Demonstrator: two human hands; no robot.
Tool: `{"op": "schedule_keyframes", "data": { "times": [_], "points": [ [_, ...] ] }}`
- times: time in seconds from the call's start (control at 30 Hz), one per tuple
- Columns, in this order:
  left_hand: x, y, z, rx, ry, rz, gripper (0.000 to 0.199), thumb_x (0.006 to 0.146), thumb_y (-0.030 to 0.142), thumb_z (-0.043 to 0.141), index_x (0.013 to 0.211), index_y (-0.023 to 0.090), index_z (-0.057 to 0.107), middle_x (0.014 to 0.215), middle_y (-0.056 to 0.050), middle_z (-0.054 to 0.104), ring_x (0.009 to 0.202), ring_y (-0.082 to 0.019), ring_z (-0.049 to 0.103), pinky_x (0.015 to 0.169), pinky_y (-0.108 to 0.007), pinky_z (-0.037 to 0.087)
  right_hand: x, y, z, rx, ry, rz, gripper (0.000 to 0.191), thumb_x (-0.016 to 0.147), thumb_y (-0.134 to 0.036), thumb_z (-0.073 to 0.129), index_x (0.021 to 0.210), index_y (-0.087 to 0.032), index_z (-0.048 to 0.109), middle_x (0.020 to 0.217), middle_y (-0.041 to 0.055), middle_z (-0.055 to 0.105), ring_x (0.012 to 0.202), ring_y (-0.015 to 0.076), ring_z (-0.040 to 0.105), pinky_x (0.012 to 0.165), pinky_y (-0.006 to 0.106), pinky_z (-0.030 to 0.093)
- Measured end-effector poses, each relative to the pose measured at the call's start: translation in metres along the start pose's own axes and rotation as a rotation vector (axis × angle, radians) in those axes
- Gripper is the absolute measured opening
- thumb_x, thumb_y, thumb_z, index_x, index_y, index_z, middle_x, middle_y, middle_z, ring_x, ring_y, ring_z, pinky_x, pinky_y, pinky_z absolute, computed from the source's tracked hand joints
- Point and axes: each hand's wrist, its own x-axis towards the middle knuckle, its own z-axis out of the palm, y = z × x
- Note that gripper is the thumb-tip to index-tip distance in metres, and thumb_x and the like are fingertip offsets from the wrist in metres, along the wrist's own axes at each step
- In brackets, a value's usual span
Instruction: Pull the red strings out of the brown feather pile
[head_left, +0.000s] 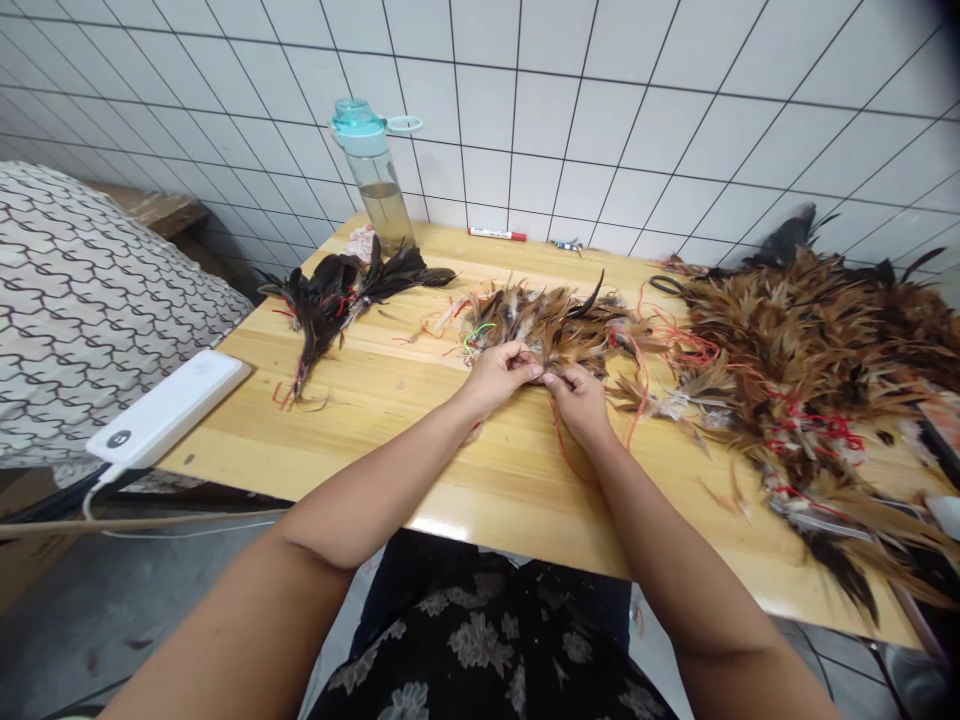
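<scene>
Brown feathers (pixel 555 320) lie in a loose bunch at the middle of the wooden table, with red string (pixel 639 385) trailing from their right side. My left hand (pixel 501 375) pinches at the near edge of this bunch, thumb and forefinger pressed together. Close beside it, almost fingertip to fingertip, my right hand (pixel 581 400) is also closed at the feathers' lower edge. What exactly lies between the fingertips is too small to make out. A short green strand (pixel 480 335) shows just beyond my left hand.
Black feathers (pixel 330 300) lie at the left, before a water bottle (pixel 379 185). A large brown feather pile (pixel 802 350) covers the right side. A red marker (pixel 496 234) lies near the wall. A white power bank (pixel 169 405) sits at the left edge; black scissors handles (pixel 666 285) show right.
</scene>
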Motion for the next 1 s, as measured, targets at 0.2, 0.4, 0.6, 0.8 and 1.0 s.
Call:
{"op": "schedule_keyframes", "data": {
  "times": [0.2,0.4,0.6,0.8,1.0],
  "points": [
    [-0.0006,0.0009,0.0016,-0.045,0.008,-0.019,0.016,0.067,0.024,0.069,0.072,0.014,0.058,0.067,0.004,0.057,0.065,-0.008,0.051,0.067,-0.022,0.039,0.0005,-0.0014,-0.0004,0.004,-0.004,-0.003,0.028,0.077,-0.033,0.056,0.054,-0.020,0.046,0.061,-0.0005,0.049,0.064,0.0151,0.047,0.064,0.029,0.038],
    [-0.0022,0.0025,0.0039,-0.023,0.019,-0.035,0.012,0.068,0.022,0.068,0.071,0.014,0.059,0.066,0.004,0.058,0.064,-0.008,0.050,0.066,-0.022,0.039,0.0005,-0.0004,0.0000,-0.008,-0.009,-0.016,0.027,0.077,-0.035,0.057,0.055,-0.020,0.049,0.062,-0.0001,0.051,0.064,0.0155,0.048,0.064,0.029,0.039],
    [-0.0001,-0.0017,0.0021,-0.011,-0.016,-0.037,0.015,0.069,0.023,0.068,0.074,0.014,0.058,0.067,0.004,0.057,0.063,-0.007,0.050,0.063,-0.020,0.039,0.0006,-0.0022,-0.0017,-0.082,-0.032,-0.070,0.032,0.080,-0.033,0.054,0.054,-0.022,0.040,0.059,-0.0004,0.046,0.064,0.0162,0.047,0.063,0.029,0.039],
    [0.0023,-0.0050,-0.0019,-0.047,-0.104,-0.067,0.020,0.070,0.027,0.068,0.078,0.013,0.058,0.068,0.001,0.060,0.059,-0.007,0.052,0.058,-0.020,0.041,-0.0012,-0.0064,-0.0021,-0.175,-0.062,-0.118,0.028,0.082,-0.028,0.050,0.056,-0.022,0.041,0.064,0.0022,0.049,0.065,0.0175,0.049,0.062,0.030,0.038],
    [0.0029,-0.0065,0.0001,-0.018,-0.088,-0.095,0.016,0.066,0.022,0.070,0.075,0.012,0.060,0.063,0.000,0.062,0.054,-0.008,0.054,0.054,-0.020,0.043,-0.0040,-0.0049,-0.0012,-0.363,-0.122,-0.106,0.020,0.083,-0.021,0.050,0.063,-0.021,0.055,0.075,0.0066,0.057,0.073,0.0207,0.054,0.065,0.031,0.041]
  ]
}}
